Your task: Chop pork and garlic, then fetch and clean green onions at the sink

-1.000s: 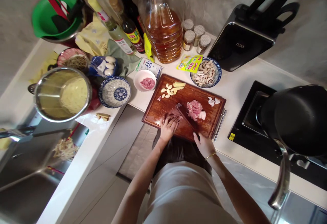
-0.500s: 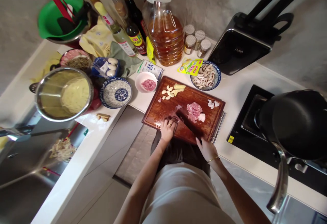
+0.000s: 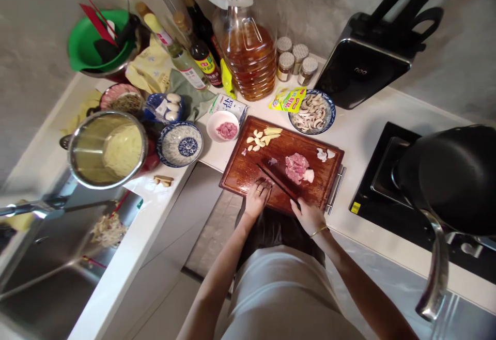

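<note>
My right hand (image 3: 310, 217) is closed round the handle of a dark kitchen knife (image 3: 276, 181), its blade reaching up and left over the wooden cutting board (image 3: 236, 174). At the board's near edge, my left hand (image 3: 258, 198) has its fingers curled down on a piece of raw meat (image 3: 268, 180), mostly hidden by the fingers and blade. A small meat slice (image 3: 273, 161) lies beyond the knife. To the right sits a mound of meat (image 3: 296, 167) with a pale lump beside it. Garlic cloves (image 3: 256, 138) and ginger slices (image 3: 271, 133) occupy the far left corner.
Behind the board stand a bowl of meat (image 3: 227, 129), a bowl of sliced mushrooms (image 3: 313, 112) and a big oil bottle (image 3: 248, 50). A wok (image 3: 453, 180) rests on the stove at right. Leftward are an empty patterned bowl (image 3: 180, 144), a metal pot (image 3: 106, 149) and the sink (image 3: 50, 278).
The knife blade has tipped from showing its broad side to nearly edge-on, with its tip further left. The right hand has shifted slightly up; the left stays at the meat. The view has moved slightly.
</note>
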The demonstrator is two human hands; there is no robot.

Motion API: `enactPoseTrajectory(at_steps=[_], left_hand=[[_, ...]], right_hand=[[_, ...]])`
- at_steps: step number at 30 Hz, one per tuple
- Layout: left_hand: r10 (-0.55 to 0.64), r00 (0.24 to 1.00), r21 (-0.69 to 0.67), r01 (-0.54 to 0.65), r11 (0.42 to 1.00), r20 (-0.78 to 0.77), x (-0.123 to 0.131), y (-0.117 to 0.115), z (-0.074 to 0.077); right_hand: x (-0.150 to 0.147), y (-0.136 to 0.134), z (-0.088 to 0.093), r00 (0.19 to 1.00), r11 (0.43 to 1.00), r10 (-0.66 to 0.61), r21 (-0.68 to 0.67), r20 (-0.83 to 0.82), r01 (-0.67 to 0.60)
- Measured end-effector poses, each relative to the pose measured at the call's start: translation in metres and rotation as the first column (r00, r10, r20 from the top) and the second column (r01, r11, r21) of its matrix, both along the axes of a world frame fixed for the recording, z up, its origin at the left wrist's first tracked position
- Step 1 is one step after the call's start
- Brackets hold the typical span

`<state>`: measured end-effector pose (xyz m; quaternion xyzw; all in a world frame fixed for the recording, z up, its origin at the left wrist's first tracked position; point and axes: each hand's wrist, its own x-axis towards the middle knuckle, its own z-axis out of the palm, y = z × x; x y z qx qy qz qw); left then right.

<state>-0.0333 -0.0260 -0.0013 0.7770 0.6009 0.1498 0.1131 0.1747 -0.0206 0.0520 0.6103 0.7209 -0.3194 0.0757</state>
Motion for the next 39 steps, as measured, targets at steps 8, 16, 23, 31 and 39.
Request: enactPoseTrajectory(at_steps=[8,16,23,31,39], left_hand=[[-0.018,0.996,-0.027,0.016,1.000,-0.082,0.002,0.002,-0.011],[-0.003,0.989,-0.044,-0.003,0.999,-0.145,0.008,0.006,-0.013],[0.037,0.993,0.001,-0.038,0.999,-0.112,0.011,0.006,-0.013],[-0.058,0.996,-0.021,0.056,0.998,-0.064,0.013,0.001,-0.006],[-0.074,0.993,-0.008,0.075,0.997,0.088,-0.004,-0.013,0.000]], right_hand=[[-0.019,0.019,0.002,0.993,0.994,0.104,-0.038,0.055,-0.102],[-0.034,0.024,-0.001,0.989,0.992,0.127,-0.034,0.076,-0.125],[-0.019,0.011,-0.007,0.990,0.993,0.102,-0.077,0.098,-0.094],[-0.023,0.032,-0.023,0.998,0.997,0.017,-0.076,-0.064,-0.021],[0.048,0.018,-0.042,0.924,0.930,-0.332,-0.228,-0.192,0.287]])
